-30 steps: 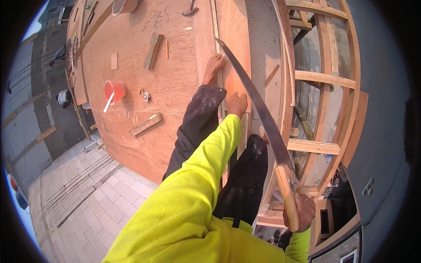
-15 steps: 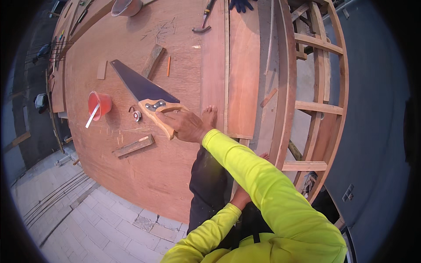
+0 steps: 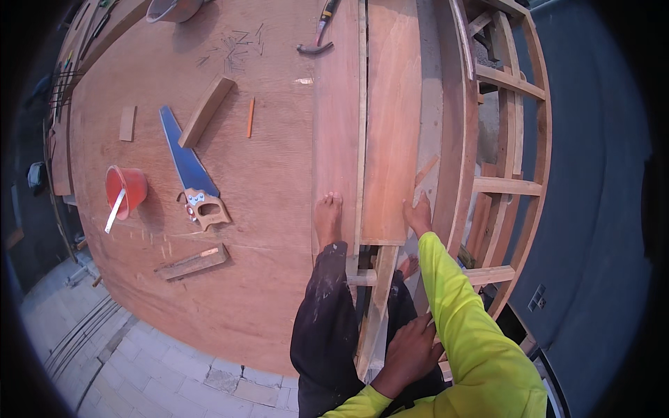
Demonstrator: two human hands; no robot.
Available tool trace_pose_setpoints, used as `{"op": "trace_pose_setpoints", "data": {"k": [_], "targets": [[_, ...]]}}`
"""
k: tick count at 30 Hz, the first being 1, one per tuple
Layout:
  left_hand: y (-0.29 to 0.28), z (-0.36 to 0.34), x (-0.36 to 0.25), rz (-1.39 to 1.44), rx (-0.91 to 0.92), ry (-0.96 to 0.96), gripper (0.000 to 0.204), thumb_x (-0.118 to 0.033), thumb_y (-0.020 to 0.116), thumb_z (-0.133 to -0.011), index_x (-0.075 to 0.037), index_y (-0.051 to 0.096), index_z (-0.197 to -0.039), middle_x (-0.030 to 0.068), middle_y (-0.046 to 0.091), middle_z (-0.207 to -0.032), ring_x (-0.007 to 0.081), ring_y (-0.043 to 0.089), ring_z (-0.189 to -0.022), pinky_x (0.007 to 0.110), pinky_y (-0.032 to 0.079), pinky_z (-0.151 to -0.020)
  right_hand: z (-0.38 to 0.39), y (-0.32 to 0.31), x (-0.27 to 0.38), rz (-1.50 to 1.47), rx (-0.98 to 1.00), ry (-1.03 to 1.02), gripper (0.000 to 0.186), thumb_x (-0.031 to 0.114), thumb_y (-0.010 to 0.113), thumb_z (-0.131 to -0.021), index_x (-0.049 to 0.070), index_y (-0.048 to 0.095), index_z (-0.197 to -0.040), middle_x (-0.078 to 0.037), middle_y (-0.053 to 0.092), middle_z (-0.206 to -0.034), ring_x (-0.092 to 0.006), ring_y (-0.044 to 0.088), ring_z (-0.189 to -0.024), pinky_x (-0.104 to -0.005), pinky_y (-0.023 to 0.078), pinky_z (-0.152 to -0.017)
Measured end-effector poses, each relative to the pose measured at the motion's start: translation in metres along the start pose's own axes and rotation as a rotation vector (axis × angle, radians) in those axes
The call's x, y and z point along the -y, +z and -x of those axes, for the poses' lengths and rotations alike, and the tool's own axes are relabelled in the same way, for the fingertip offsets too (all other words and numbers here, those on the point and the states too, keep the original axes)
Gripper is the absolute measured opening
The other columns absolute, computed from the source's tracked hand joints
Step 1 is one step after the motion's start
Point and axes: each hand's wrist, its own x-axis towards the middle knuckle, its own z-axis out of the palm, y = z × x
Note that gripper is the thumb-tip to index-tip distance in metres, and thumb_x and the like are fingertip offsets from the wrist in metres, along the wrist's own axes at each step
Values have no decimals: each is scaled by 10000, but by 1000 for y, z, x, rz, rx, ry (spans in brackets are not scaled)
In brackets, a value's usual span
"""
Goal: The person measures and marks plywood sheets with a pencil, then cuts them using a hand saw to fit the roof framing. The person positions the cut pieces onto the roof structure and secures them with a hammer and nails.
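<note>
My right hand (image 3: 418, 215) reaches to the right edge of a reddish plank (image 3: 391, 139), thumb and finger apart, touching or very near the edge. My left hand (image 3: 411, 350) is low over my lap, its fingers curled by my right forearm; what they hold, if anything, I cannot make out. A handsaw (image 3: 187, 157) with a wooden handle lies on the plywood sheet (image 3: 272, 279), its blade against a wood block (image 3: 207, 111). Partly behind its handle is a small tape measure (image 3: 189, 211). A second plank (image 3: 336, 125) runs alongside, under my bare foot (image 3: 329, 217).
A claw hammer (image 3: 319, 40), orange pencil (image 3: 251, 117) and scattered nails (image 3: 235, 50) lie farther off. At left are a red bucket (image 3: 127, 191) and a wood offcut (image 3: 194, 262). An open timber frame (image 3: 509, 184) stands at right. Tiled floor (image 3: 160, 355) lies beyond the plywood's near edge.
My right hand has let go of the handsaw, which now lies on the plywood, and has moved right to the plank's edge. My left hand has come into view. The view has shifted slightly.
</note>
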Motion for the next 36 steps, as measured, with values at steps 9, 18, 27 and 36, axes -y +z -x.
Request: {"op": "trace_pose_setpoints", "data": {"k": [9,18,27,36], "targets": [[6,-5,16,143,-154,-167,570,-211,662,-941,38,490,-1424,243,525,-1453,414,534,-1309,452,434,-1092,5,7,-50,-205,160,119,473,221,771,-812,-4,601,-1193,-198,728,-1038,-301,710,-976,-398,548,-878],[48,-39,46,99,-454,-206,816,-305,707,-904,82,323,-1511,327,402,-1510,455,376,-1424,451,307,-1181,63,-126,20,-302,186,-302,316,210,720,-782,5,615,-998,-207,664,-847,-341,661,-773,-428,505,-713],[56,-23,-10,-275,-325,130,1002,-336,812,-775,22,292,-1554,277,282,-1604,440,285,-1484,565,247,-1188,91,-216,81,-648,201,-376,271,152,713,-778,-31,624,-956,-120,635,-775,-153,596,-732,-326,479,-679],[-17,62,-109,-596,-1141,511,552,-173,767,-815,-96,594,-1333,122,580,-1403,343,476,-1357,611,264,-1177,183,-337,216,-1332,513,-230,246,114,677,-851,-10,653,-1062,-48,684,-897,-122,643,-797,-271,519,-755]]}}
